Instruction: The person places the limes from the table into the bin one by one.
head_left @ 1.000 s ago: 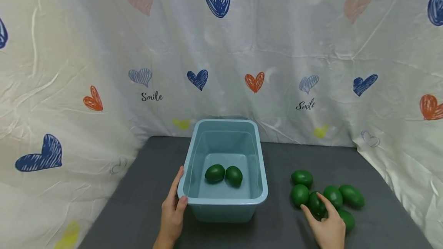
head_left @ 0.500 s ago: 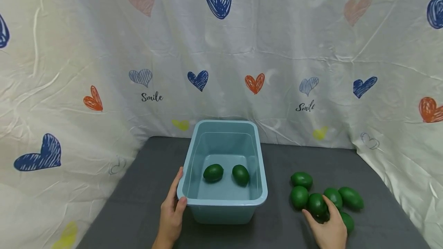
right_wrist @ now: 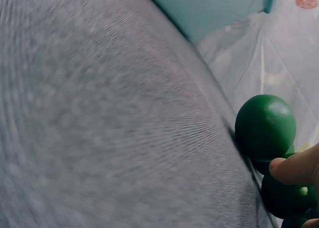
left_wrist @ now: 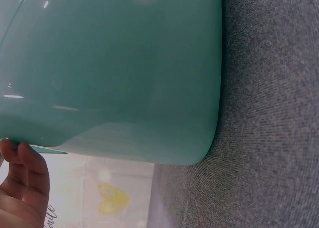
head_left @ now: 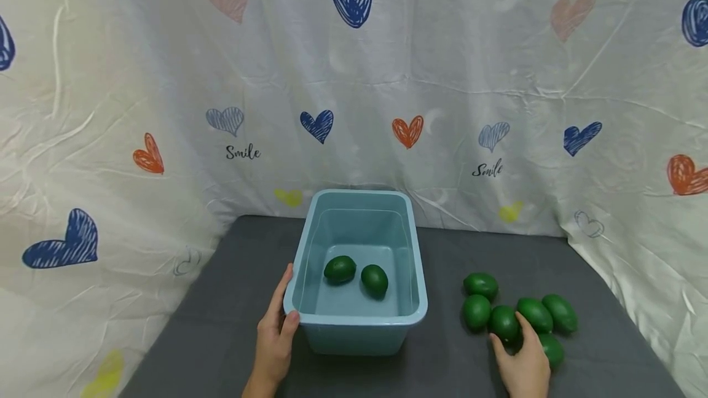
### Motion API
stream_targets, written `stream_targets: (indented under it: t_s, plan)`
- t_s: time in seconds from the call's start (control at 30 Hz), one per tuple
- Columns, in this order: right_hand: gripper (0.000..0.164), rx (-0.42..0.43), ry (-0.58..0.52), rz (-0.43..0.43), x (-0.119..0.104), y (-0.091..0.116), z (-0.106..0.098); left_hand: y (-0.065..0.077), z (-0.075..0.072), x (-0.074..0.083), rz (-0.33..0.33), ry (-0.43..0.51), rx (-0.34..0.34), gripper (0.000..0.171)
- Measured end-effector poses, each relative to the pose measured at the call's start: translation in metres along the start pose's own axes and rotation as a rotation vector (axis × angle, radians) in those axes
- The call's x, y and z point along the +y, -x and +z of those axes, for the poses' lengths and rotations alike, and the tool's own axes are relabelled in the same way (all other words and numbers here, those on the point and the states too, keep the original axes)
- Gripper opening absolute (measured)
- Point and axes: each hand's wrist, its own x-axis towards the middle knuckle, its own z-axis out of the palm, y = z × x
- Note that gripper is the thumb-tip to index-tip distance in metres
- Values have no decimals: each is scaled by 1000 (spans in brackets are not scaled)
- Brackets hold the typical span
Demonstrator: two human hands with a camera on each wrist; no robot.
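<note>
My left hand (head_left: 275, 339) grips the near left corner of a light blue plastic bin (head_left: 359, 322), thumb on the front rim and fingers along the left side. In the left wrist view, curled fingers (left_wrist: 34, 168) meet the bin's rim. Two smooth dark green fruits, one a green fruit (head_left: 340, 269) on the left, lie apart inside the bin. To the right, my right hand (head_left: 525, 364) has thumb and fingers around a green fruit (head_left: 504, 323) in a loose cluster. In the right wrist view, the thumb (right_wrist: 294, 168) lies against green fruit (right_wrist: 284, 195); the other fingers are mostly hidden.
Around the right hand lie more green fruits, among them a green fruit (head_left: 480, 286) at the back and an oblong green fruit (head_left: 560, 313) on the right. A dark grey cloth (head_left: 442, 263) covers the table. Behind hangs a white curtain (head_left: 365, 66) with printed hearts.
Inside the bin the right fruit rolled right, then back left, while the left one shifted slightly away. The right hand moved slightly among the cluster, nudging fruits. The left hand stayed on the bin.
</note>
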Motion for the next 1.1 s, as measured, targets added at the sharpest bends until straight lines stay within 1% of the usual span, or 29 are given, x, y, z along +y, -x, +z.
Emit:
stream_targets:
  t_s: [0.1,0.23,0.33,0.5,0.6,0.9,1.1]
  plan:
    - [76,26,-4,7,0,0,3,0,1,0,-5,12,-4,68]
    - [73,59,-14,16,-3,0,6,-1,1,1,-9,0,0,68]
    - [71,69,-14,26,-4,1,7,-1,0,0,-15,-9,-4,68]
    - [70,76,-12,27,-3,2,8,-1,-1,-1,-26,0,-10,68]
    - [70,84,-12,26,-4,2,7,-1,0,-1,-24,3,-4,68]
    - [69,125,-22,30,-7,7,5,-2,1,1,14,-13,2,68]
    - [69,178,-23,34,-7,10,3,0,0,0,5,-7,-5,69]
